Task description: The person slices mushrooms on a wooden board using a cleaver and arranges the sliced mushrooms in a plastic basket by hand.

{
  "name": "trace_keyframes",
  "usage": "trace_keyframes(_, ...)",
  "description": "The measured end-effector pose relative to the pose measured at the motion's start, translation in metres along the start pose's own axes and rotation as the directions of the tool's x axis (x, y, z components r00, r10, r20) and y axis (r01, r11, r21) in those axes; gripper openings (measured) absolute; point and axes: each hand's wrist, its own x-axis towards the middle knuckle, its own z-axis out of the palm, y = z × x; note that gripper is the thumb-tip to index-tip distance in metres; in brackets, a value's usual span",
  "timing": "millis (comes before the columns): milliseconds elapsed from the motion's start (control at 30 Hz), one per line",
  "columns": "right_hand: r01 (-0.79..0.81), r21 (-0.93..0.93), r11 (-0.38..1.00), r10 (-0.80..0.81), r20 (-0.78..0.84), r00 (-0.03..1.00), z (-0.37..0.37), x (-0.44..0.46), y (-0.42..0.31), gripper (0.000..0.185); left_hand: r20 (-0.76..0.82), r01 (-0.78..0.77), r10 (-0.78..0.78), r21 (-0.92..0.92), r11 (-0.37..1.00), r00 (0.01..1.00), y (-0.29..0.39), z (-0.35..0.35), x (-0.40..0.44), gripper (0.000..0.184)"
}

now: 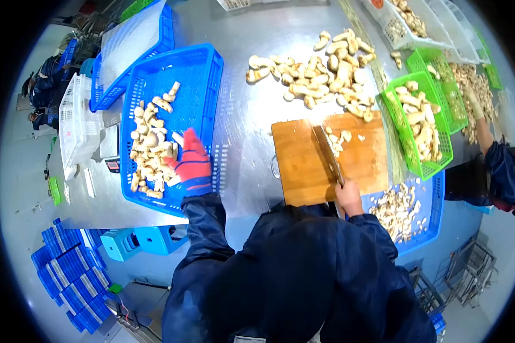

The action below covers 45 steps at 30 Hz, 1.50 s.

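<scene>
My left hand (pixel 193 164), in a red and blue glove, reaches over the right side of a blue crate (pixel 186 66). Its fingers are spread beside a heap of mushrooms (pixel 149 140) with thick pale stems. My bare right hand (pixel 349 197) is wrapped round the handle of a knife (pixel 327 153). The blade rests over a wooden cutting board (pixel 294 151), with small cut mushroom pieces (pixel 344 136) to its right. Beyond the board, a large pile of whole mushrooms (pixel 312 77) lies on the metal table (pixel 240 126).
Right of the board stands a green basket (pixel 392 103) of mushrooms. A blue tray (pixel 435 220) with trimmings sits below the board's right corner. White crates (pixel 80 117) and a scale (pixel 111 143) are at left. Another person's arm (pixel 486 134) extends over mushrooms at far right.
</scene>
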Motion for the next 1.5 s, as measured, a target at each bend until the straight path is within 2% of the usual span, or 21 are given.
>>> trace_keyframes(67, 0.014, 0.029, 0.999, -0.013, -0.026, 1.000, 0.003, 0.000, 0.002, 0.019, -0.049, 0.070, -0.059, 0.262, 0.963, 0.997, -0.029, -0.011, 0.041, 0.068)
trace_keyframes(100, 0.017, 0.030, 0.999, -0.016, -0.038, 0.999, 0.003, -0.001, 0.002, 0.017, -0.159, 0.103, -0.017, 0.552, 0.827, 0.987, -0.053, -0.007, 0.064, 0.061)
trace_keyframes(133, 0.008, 0.025, 1.000, -0.007, -0.036, 0.999, 0.004, -0.001, 0.001, 0.016, -0.249, 0.162, 0.060, 0.778, 0.607, 0.967, -0.078, -0.004, 0.090, 0.055)
trace_keyframes(167, -0.005, 0.020, 1.000, 0.005, -0.033, 0.999, 0.004, -0.001, 0.000, 0.016, -0.022, -0.002, 0.103, 0.974, 0.228, 0.994, -0.099, -0.029, 0.118, 0.053)
trace_keyframes(200, 0.005, 0.060, 0.998, -0.004, -0.025, 1.000, -0.001, -0.004, -0.006, 0.015, 0.061, -0.042, 0.064, 0.965, -0.261, 0.996, -0.115, -0.022, 0.138, 0.057)
trace_keyframes(233, 0.039, 0.022, 0.999, -0.037, -0.082, 0.996, 0.005, -0.002, -0.004, 0.015, 0.343, -0.300, -0.057, 0.717, -0.629, 0.938, -0.128, -0.023, 0.160, 0.054)
trace_keyframes(300, 0.037, 0.019, 0.999, -0.036, -0.066, 0.997, 0.002, -0.005, -0.007, 0.017, 0.484, -0.341, -0.150, 0.335, -0.879, 0.862, -0.147, -0.029, 0.198, 0.050)
trace_keyframes(367, 0.029, 0.007, 1.000, -0.029, -0.070, 0.997, 0.000, -0.005, -0.012, 0.016, 0.265, -0.191, -0.107, 0.314, -0.930, 0.958, -0.148, -0.049, 0.233, 0.039)
trace_keyframes(500, -0.011, -0.014, 1.000, 0.010, -0.077, 0.997, 0.005, -0.008, -0.011, 0.016, 0.100, -0.167, -0.143, 0.304, -0.938, 0.985, -0.147, -0.066, 0.216, 0.020)
trace_keyframes(667, -0.013, 0.031, 0.999, 0.015, -0.065, 0.998, -0.001, -0.005, -0.012, 0.020, 0.145, -0.378, -0.368, 0.595, -0.709, 0.918, -0.172, -0.018, 0.066, 0.043)
trace_keyframes(833, 0.020, 0.076, 0.997, -0.023, 0.042, 0.999, -0.039, -0.024, -0.043, 0.023, -0.054, -0.359, -0.446, 0.511, -0.781, 0.893, -0.195, -0.041, -0.025, 0.044)
trace_keyframes(933, 0.035, 0.016, 0.999, -0.037, 0.165, 0.986, -0.052, -0.035, -0.044, 0.023, -0.040, -0.358, -0.433, 0.499, -0.790, 0.900, -0.198, -0.044, -0.028, 0.044)
trace_keyframes(1100, 0.180, -0.084, 0.980, -0.162, 0.187, 0.969, -0.027, -0.027, -0.004, 0.023, -0.009, -0.370, -0.428, 0.487, -0.791, 0.904, -0.198, -0.046, -0.027, 0.041)
trace_keyframes(1167, 0.085, -0.228, 0.970, -0.038, 0.201, 0.979, -0.013, -0.013, -0.024, 0.026, -0.037, -0.347, -0.411, 0.473, -0.810, 0.911, -0.200, -0.042, -0.027, 0.042)
trace_keyframes(1233, 0.062, -0.145, 0.987, -0.043, 0.129, 0.991, 0.008, 0.003, -0.031, 0.028, -0.056, -0.342, -0.411, 0.461, -0.819, 0.910, -0.201, -0.038, -0.027, 0.043)
trace_keyframes(1333, 0.059, -0.060, 0.996, -0.054, 0.071, 0.996, 0.005, 0.012, -0.038, 0.026, 0.193, -0.393, -0.343, 0.405, -0.826, 0.919, -0.195, -0.040, -0.029, 0.039)
trace_keyframes(1367, 0.053, -0.034, 0.998, -0.051, 0.037, 0.998, -0.001, 0.013, -0.040, 0.025, -0.082, -0.077, -0.208, 0.751, -0.656, 0.975, -0.196, -0.051, -0.029, 0.038)
trace_keyframes(1400, 0.077, -0.013, 0.997, -0.076, 0.041, 0.996, -0.012, 0.007, -0.044, 0.024, -0.383, 0.304, -0.173, 0.883, -0.358, 0.907, -0.200, -0.058, -0.026, 0.038)
trace_keyframes(1433, 0.076, 0.000, 0.997, -0.075, 0.070, 0.995, -0.016, 0.002, -0.042, 0.024, -0.637, 0.655, -0.246, 0.756, -0.014, 0.730, -0.203, -0.065, -0.029, 0.039)
trace_keyframes(1467, 0.073, 0.014, 0.997, -0.074, 0.099, 0.992, -0.019, -0.003, -0.039, 0.024, -0.604, 0.710, -0.382, 0.646, 0.280, 0.700, -0.207, -0.073, -0.038, 0.038)
trace_keyframes(1500, 0.070, 0.027, 0.997, -0.073, 0.124, 0.990, -0.020, -0.006, -0.037, 0.024, -0.612, 0.691, -0.322, 0.658, 0.298, 0.722, -0.214, -0.066, -0.046, 0.037)
